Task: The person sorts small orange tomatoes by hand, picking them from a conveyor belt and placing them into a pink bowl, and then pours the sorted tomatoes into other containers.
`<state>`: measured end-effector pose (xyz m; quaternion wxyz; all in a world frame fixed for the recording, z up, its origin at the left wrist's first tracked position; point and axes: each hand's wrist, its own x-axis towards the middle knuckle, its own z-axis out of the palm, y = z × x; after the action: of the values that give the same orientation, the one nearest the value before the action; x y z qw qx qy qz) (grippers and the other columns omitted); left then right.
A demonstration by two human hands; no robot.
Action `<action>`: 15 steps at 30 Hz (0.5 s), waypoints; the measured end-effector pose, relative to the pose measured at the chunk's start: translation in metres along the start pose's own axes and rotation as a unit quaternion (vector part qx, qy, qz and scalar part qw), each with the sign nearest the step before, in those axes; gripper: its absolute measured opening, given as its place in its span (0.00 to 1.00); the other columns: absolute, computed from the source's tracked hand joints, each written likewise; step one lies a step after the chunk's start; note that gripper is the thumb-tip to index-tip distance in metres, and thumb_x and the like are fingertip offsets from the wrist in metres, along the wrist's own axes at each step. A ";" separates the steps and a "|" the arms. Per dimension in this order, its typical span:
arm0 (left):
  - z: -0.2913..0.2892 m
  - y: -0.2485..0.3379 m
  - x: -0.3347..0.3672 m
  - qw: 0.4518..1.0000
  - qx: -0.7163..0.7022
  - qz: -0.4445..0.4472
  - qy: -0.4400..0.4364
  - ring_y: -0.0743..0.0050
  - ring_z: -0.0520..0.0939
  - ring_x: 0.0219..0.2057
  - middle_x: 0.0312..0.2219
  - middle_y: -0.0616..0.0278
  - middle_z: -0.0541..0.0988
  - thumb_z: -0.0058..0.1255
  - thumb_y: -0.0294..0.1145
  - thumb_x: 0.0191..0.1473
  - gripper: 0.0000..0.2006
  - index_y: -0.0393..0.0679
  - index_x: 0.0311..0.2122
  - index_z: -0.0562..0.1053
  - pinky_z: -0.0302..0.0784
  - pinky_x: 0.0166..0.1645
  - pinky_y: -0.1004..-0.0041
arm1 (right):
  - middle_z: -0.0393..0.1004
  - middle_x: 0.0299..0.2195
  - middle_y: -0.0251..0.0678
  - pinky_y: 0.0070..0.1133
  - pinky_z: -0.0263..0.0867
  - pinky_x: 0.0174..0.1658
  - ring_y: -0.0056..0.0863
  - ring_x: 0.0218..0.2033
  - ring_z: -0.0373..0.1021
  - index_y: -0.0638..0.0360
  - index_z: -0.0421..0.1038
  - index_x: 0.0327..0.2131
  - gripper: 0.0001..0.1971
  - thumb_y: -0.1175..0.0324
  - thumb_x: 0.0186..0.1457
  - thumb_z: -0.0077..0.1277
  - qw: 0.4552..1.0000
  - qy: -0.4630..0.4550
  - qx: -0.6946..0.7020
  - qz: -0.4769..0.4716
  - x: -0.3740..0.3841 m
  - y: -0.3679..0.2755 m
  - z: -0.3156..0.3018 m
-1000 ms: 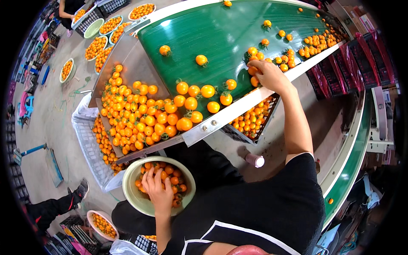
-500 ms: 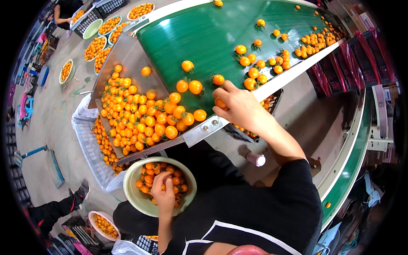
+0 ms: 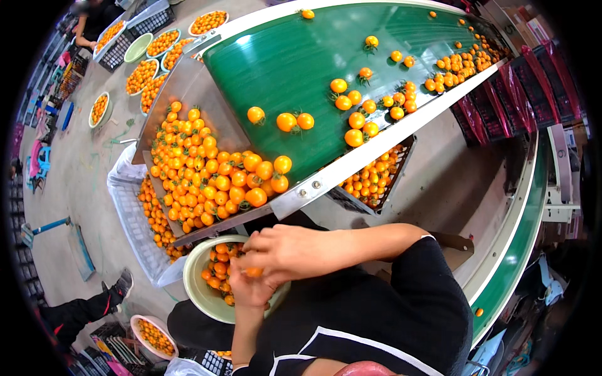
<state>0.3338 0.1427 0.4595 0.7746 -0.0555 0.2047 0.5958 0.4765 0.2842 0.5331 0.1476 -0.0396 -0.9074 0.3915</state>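
Note:
My right hand (image 3: 285, 250) reaches across in front of my body, fingers curled round an orange cherry tomato (image 3: 254, 272). Right below it, my left hand (image 3: 249, 290) touches it over the pale green bowl (image 3: 193, 289); its fingers are mostly hidden, so its grip does not show. Orange cherry tomatoes (image 3: 218, 273) with green stems lie inside the bowl, which rests at my lap. Beyond the bowl, a metal chute (image 3: 222, 119) holds a heap of cherry tomatoes (image 3: 200, 175). More tomatoes sit on the green conveyor belt (image 3: 269, 69), scattered and bunched along its near edge.
Left of the chute stands a white lined crate (image 3: 128, 194) of tomatoes. A dark crate (image 3: 370, 188) of them sits below the belt's white rail (image 3: 401, 125). Several filled bowls stand on the floor at upper left, near another person (image 3: 94, 25). A foot (image 3: 119, 285) shows at left.
My right hand has come from the belt's edge to my left hand above the bowl, bringing a tomato. Tomatoes on the belt have shifted left toward the chute.

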 end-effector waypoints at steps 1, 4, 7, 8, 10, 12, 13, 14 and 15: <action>-0.021 0.001 -0.006 0.999 -0.038 0.007 0.015 0.54 0.76 0.48 0.51 0.51 0.71 0.43 0.51 0.60 0.25 0.49 0.58 0.63 0.80 0.43 0.62 | 0.70 0.44 0.45 0.34 0.67 0.47 0.43 0.45 0.70 0.58 0.70 0.45 0.20 0.63 0.48 0.59 1.000 0.013 0.011 -0.005 0.002 0.002 -0.002; -0.042 0.010 -0.021 0.997 0.016 0.024 0.070 0.73 0.69 0.30 0.44 0.54 0.72 0.48 0.36 0.58 0.11 0.47 0.45 0.69 0.64 0.25 0.79 | 0.71 0.47 0.43 0.32 0.66 0.50 0.42 0.48 0.68 0.58 0.71 0.46 0.21 0.70 0.46 0.61 0.991 0.102 -0.043 0.080 -0.004 0.017 -0.056; -0.059 0.019 -0.039 0.836 0.475 0.137 0.237 0.58 0.72 0.41 0.47 0.50 0.71 0.51 0.30 0.54 0.12 0.44 0.44 0.72 0.71 0.39 0.65 | 0.70 0.48 0.42 0.32 0.65 0.51 0.45 0.48 0.67 0.54 0.67 0.53 0.28 0.74 0.45 0.59 0.902 0.206 -0.290 0.244 -0.017 0.077 -0.113; -0.060 0.018 -0.040 0.690 0.653 0.183 0.254 0.53 0.72 0.45 0.48 0.49 0.71 0.51 0.28 0.52 0.13 0.43 0.45 0.73 0.70 0.45 0.61 | 0.69 0.49 0.44 0.33 0.65 0.53 0.45 0.49 0.66 0.51 0.63 0.57 0.32 0.73 0.45 0.59 0.863 0.191 -0.371 0.284 -0.026 0.098 -0.127; -0.056 0.015 -0.039 0.462 0.819 0.219 0.261 0.46 0.68 0.51 0.50 0.47 0.70 0.52 0.27 0.51 0.14 0.41 0.45 0.73 0.63 0.55 0.55 | 0.69 0.47 0.47 0.34 0.63 0.54 0.45 0.50 0.65 0.51 0.63 0.57 0.32 0.69 0.46 0.60 0.837 0.114 -0.387 0.369 -0.037 0.124 -0.148; -0.043 0.013 -0.036 0.364 0.864 0.218 0.272 0.42 0.63 0.58 0.52 0.46 0.68 0.52 0.26 0.49 0.15 0.40 0.45 0.74 0.51 0.64 0.53 | 0.69 0.43 0.46 0.33 0.66 0.51 0.45 0.46 0.68 0.54 0.64 0.54 0.29 0.70 0.46 0.59 0.854 0.043 -0.375 0.358 -0.035 0.140 -0.157; -0.036 0.013 -0.033 0.380 0.854 0.233 0.271 0.45 0.61 0.59 0.53 0.47 0.69 0.52 0.25 0.49 0.16 0.40 0.45 0.74 0.50 0.64 0.55 | 0.69 0.42 0.46 0.33 0.67 0.49 0.45 0.44 0.69 0.54 0.65 0.53 0.28 0.70 0.45 0.59 0.857 0.055 -0.364 0.361 -0.032 0.144 -0.160; -0.031 0.013 -0.030 0.393 0.847 0.251 0.256 0.46 0.64 0.57 0.53 0.48 0.69 0.53 0.24 0.48 0.15 0.39 0.44 0.74 0.54 0.62 0.55 | 0.69 0.40 0.46 0.32 0.69 0.47 0.44 0.42 0.70 0.55 0.65 0.52 0.28 0.70 0.45 0.58 0.858 0.066 -0.354 0.365 -0.026 0.146 -0.163; -0.028 0.013 -0.027 0.405 0.839 0.269 0.244 0.47 0.66 0.56 0.52 0.48 0.69 0.53 0.24 0.48 0.15 0.38 0.44 0.74 0.58 0.61 0.55 | 0.69 0.39 0.45 0.32 0.70 0.45 0.44 0.40 0.71 0.56 0.66 0.51 0.27 0.71 0.44 0.58 0.862 0.077 -0.343 0.366 -0.018 0.146 -0.164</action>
<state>0.3087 0.1127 0.4471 0.1505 0.5371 0.7866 0.2647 0.5362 0.4963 0.5297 0.0406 -0.4472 -0.8902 0.0769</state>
